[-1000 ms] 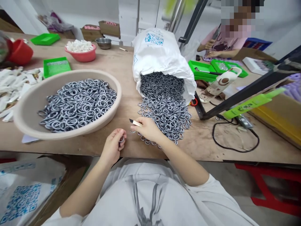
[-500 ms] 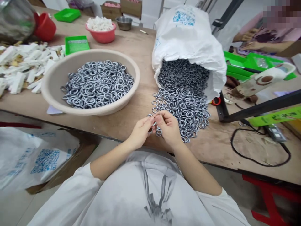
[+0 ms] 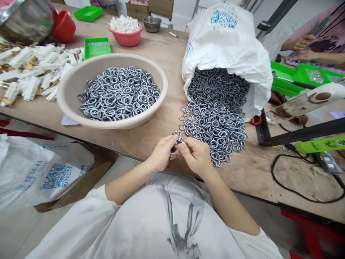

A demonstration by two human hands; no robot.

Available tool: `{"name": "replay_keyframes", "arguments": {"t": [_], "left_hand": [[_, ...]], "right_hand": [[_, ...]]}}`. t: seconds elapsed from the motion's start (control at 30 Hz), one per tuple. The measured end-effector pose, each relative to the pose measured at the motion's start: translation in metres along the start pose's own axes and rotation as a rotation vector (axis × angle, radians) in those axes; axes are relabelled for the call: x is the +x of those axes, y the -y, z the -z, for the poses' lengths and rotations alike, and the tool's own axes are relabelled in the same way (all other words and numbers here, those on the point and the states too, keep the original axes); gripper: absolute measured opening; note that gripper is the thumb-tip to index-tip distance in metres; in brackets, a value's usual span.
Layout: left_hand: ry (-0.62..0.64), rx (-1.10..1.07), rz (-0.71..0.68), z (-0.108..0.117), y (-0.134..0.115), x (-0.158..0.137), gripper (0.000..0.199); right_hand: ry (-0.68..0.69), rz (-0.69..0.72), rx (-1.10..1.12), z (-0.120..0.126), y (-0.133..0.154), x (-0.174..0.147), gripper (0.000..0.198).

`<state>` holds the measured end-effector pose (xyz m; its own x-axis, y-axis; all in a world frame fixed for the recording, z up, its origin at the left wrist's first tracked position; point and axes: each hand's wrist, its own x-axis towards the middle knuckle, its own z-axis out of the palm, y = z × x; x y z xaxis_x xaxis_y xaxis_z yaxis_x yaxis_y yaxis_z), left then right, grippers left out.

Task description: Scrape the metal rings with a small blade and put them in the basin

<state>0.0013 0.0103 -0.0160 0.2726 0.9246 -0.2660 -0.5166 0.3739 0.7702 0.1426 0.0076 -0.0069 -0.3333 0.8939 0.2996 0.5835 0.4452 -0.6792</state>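
Note:
Close to the table's front edge, my left hand (image 3: 162, 153) is closed on grey rings (image 3: 176, 135), which show at its thumb and fingertips. My right hand (image 3: 198, 154) meets it from the other side, thumb and fingers pinched together. A small dark bit shows at the right thumb tip, too small to name. Just beyond my right hand, a pile of loose grey rings (image 3: 215, 126) spills from the mouth of a white woven sack (image 3: 226, 43). To the left stands a wide beige basin (image 3: 113, 124) holding many similar rings.
White blocks (image 3: 32, 68) lie heaped at the left, beside a metal bowl (image 3: 29, 25) and a red cup (image 3: 64, 27). Behind the basin are a green tray (image 3: 97, 55) and a pink bowl (image 3: 126, 37). A black cable (image 3: 275, 176) loops at the right; another person sits beyond.
The view has shifted a little, so the table things sit further right. My fingertips have changed their hold, and more of the rings between them shows.

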Motion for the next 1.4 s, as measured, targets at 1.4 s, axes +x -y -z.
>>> {"name": "replay_keyframes", "arguments": {"t": [1.4], "left_hand": [[0.025,-0.02,0.039,-0.003,0.001,-0.001,0.047]], "right_hand": [[-0.172,-0.194,0.341,-0.002,-0.01,0.012,0.048]]}}
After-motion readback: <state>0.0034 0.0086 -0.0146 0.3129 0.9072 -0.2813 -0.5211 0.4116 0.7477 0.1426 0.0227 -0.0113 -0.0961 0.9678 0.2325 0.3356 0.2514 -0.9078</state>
